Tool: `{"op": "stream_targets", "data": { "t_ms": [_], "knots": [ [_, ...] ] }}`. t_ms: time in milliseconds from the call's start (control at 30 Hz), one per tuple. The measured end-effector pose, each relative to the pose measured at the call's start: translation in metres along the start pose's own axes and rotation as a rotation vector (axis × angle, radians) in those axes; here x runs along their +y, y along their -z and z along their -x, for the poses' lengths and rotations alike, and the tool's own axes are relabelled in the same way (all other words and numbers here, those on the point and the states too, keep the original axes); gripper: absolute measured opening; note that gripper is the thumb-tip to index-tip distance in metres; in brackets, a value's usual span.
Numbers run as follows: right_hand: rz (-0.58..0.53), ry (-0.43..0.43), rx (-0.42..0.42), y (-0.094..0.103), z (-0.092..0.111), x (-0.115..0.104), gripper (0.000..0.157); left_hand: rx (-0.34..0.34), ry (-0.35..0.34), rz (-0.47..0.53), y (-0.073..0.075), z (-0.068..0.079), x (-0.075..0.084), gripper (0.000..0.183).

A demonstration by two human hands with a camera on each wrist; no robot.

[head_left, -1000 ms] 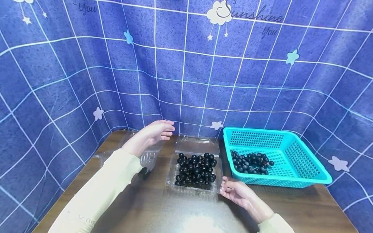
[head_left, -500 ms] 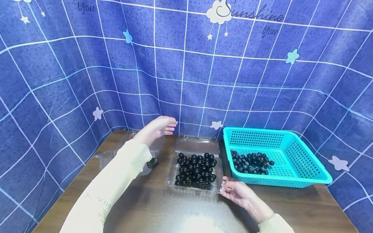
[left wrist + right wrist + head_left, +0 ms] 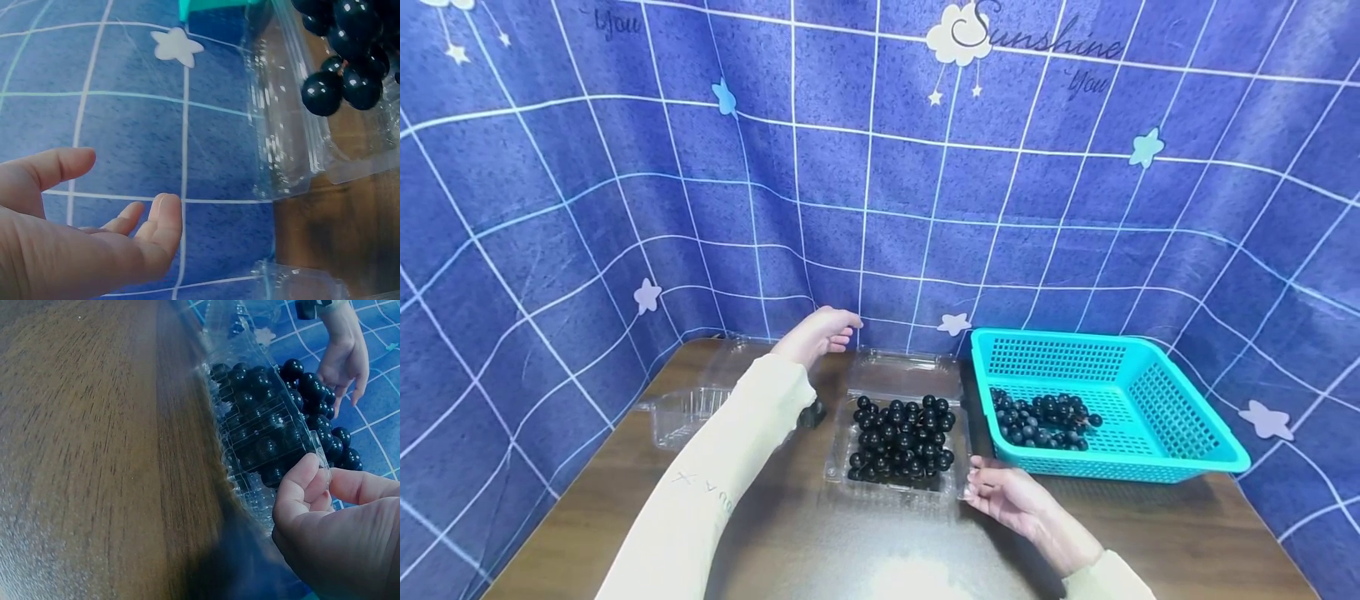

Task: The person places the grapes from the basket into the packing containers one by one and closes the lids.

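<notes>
A clear plastic clamshell box [image 3: 966, 433] stands on the table, its base heaped with dark grapes [image 3: 901, 437]. Its transparent lid [image 3: 906, 379] lies folded back toward the curtain. My right hand [image 3: 1011, 502] pinches the near right corner of the base between thumb and fingers, as the right wrist view shows. Up behind the table my left hand [image 3: 823, 333] hovers to the left of the lid, apart from it. In the left wrist view that hand [image 3: 106, 231] is empty, with thumb and fingers spread and loosely bent.
A turquoise basket [image 3: 1157, 471] at right holds more grapes [image 3: 1048, 421]. Left of the box stands a second clear container [image 3: 688, 417], partly hidden by the left sleeve [image 3: 722, 467]. A blue gridded curtain [image 3: 880, 167] hangs close behind the wooden table [image 3: 820, 550].
My left hand has moved a little to the right, toward the lid, and its forearm swung right, uncovering more of the second container. The right hand has kept its pinch on the box corner.
</notes>
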State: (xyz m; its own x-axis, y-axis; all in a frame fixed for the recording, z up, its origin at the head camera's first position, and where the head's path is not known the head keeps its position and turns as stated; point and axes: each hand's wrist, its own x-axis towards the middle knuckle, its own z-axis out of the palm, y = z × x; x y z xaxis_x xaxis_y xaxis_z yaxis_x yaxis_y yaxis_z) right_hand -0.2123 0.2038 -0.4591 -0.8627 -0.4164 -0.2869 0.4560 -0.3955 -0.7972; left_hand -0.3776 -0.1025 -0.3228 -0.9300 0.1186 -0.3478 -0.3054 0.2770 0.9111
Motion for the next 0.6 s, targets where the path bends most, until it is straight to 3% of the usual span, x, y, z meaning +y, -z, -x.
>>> {"op": "stream_targets", "data": {
  "t_ms": [133, 300, 467, 500, 600],
  "knots": [
    [0.012, 0.0, 0.012, 0.0, 0.0, 0.0, 0.029, 0.024, 0.001, -0.04, -0.002, -0.009, -0.007, 0.063],
    [0.019, 0.002, 0.016, 0.002, 0.0, 0.0, 0.028, 0.103, 0.02, -0.099, -0.006, -0.029, -0.018, 0.053],
    [0.014, 0.008, 0.005, 0.003, 0.001, 0.0, 0.024, 0.125, 0.068, -0.1, -0.01, -0.06, -0.036, 0.06],
    [0.012, 0.009, 0.003, 0.003, 0.002, 0.0, 0.023, 0.115, 0.05, -0.085, -0.008, -0.076, -0.046, 0.061],
    [0.011, 0.009, -0.003, 0.003, 0.003, 0.0, 0.022, 0.107, 0.048, -0.09, -0.008, -0.085, -0.056, 0.062]
  ]
}}
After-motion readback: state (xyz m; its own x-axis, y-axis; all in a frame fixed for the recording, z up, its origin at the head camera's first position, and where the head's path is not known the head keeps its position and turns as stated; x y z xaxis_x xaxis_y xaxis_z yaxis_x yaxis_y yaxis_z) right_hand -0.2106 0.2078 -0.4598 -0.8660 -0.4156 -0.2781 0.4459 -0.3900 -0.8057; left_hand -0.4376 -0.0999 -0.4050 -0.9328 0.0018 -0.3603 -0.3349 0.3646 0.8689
